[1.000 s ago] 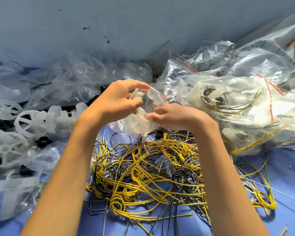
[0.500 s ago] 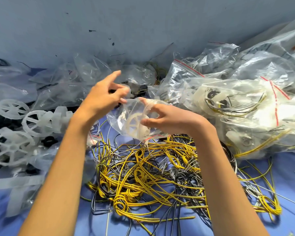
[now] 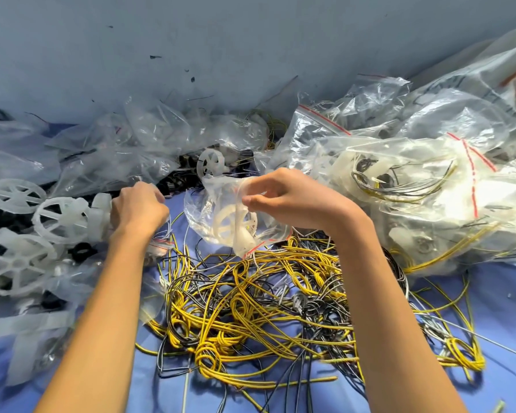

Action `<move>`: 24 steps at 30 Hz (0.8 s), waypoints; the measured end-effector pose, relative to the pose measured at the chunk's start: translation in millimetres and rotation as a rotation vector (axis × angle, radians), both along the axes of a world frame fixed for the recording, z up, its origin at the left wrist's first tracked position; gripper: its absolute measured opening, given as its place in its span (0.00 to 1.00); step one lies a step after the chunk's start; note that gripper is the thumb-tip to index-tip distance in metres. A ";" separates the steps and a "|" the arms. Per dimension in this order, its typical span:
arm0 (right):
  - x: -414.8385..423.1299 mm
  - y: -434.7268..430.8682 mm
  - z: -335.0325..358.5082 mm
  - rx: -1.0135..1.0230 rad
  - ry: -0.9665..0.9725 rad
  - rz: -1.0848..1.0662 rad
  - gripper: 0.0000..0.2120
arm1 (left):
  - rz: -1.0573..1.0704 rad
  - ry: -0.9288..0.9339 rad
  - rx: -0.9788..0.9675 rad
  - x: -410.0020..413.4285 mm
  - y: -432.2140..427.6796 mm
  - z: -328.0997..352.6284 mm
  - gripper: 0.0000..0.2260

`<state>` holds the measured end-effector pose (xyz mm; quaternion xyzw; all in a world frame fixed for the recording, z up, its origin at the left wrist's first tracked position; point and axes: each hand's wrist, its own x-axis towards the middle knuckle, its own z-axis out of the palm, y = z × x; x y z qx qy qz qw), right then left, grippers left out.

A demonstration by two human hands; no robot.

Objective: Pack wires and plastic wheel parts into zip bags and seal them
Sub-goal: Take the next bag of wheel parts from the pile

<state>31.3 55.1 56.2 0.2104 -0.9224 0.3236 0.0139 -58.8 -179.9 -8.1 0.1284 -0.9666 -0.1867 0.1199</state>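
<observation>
**Item 1, zip bag (image 3: 212, 210).** Held raised over the far edge of the wire tangle (image 3: 251, 299). It is pinched at its upper edge by the curled fingers and thumb of the right hand (image 3: 295, 201). 1 white wheel (image 3: 231, 223) is seen inside, and no wire is seen in it. A red strip shows at the lower corner; which way the mouth faces cannot be told.

**Item 2, left hand (image 3: 137, 207).** Lowered at the edge of the loose wheels (image 3: 60, 219), fingers curled under. Whether anything is gripped cannot be told.

**Hazards, as judged:**
- The wheel could slide out if the mouth lies low.
- The thin film could be snagged or pierced by wire ends just beneath it.
- Neighbouring loops would likely be dragged along if 1 wire is pulled from the tangle.
- The bag, held by 1 hand only, may fold shut while a part is fed in.
- The seal could be fouled by a stray wire.

**Edges and room:**
- The wall (image 3: 251, 40) stands close behind.
- Empty bags (image 3: 149, 144) are heaped against the wall.
- Filled bags (image 3: 414, 198) crowd the right, just beside the right wrist.
- Bare blue cloth (image 3: 495, 311) shows at the near right.
- Free movement is judged best upward and toward the person.
</observation>
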 end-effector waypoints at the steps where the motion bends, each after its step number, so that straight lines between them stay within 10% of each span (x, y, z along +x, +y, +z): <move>1: -0.3 -0.5 -0.3 -0.040 0.022 -0.009 0.10 | 0.007 0.023 0.016 2.7 1.8 1.6 0.15; 7: -3.8 -6.0 -0.2 -0.351 -0.010 -0.050 0.08 | -0.334 0.298 0.400 19.8 25.3 47.0 0.16; 11: -6.1 -7.8 -2.3 -0.366 -0.054 -0.121 0.35 | -0.775 0.297 0.731 50.8 46.8 79.4 0.16; 18: -3.9 -1.3 4.1 -0.873 -0.203 -0.144 0.10 | -1.095 0.174 0.775 64.8 58.6 86.9 0.26; 24: -10.7 4.9 1.6 -0.862 -0.207 -0.308 0.09 | -0.739 -0.059 0.340 51.9 65.0 70.2 0.49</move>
